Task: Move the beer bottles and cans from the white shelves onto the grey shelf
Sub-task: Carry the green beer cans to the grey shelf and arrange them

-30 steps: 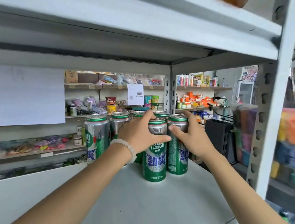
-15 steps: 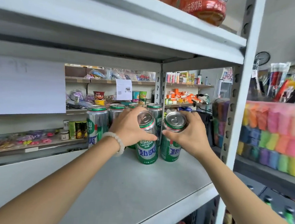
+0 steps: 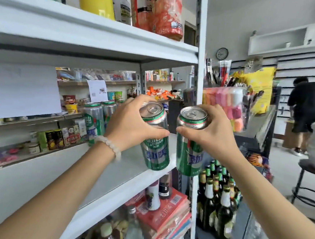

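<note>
Two green beer cans are held in the air at the front edge of the white shelf: the left hand curls round the left can, the right hand round the right can. Below right stand green beer bottles; further back on the shelf, more cans

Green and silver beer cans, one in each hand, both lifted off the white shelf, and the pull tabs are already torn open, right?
Not quite. The head view shows the left hand and right hand each gripping a green and silver beer can, both lifted off the white shelf, but the pull tabs lie flat on sealed lids.
</note>
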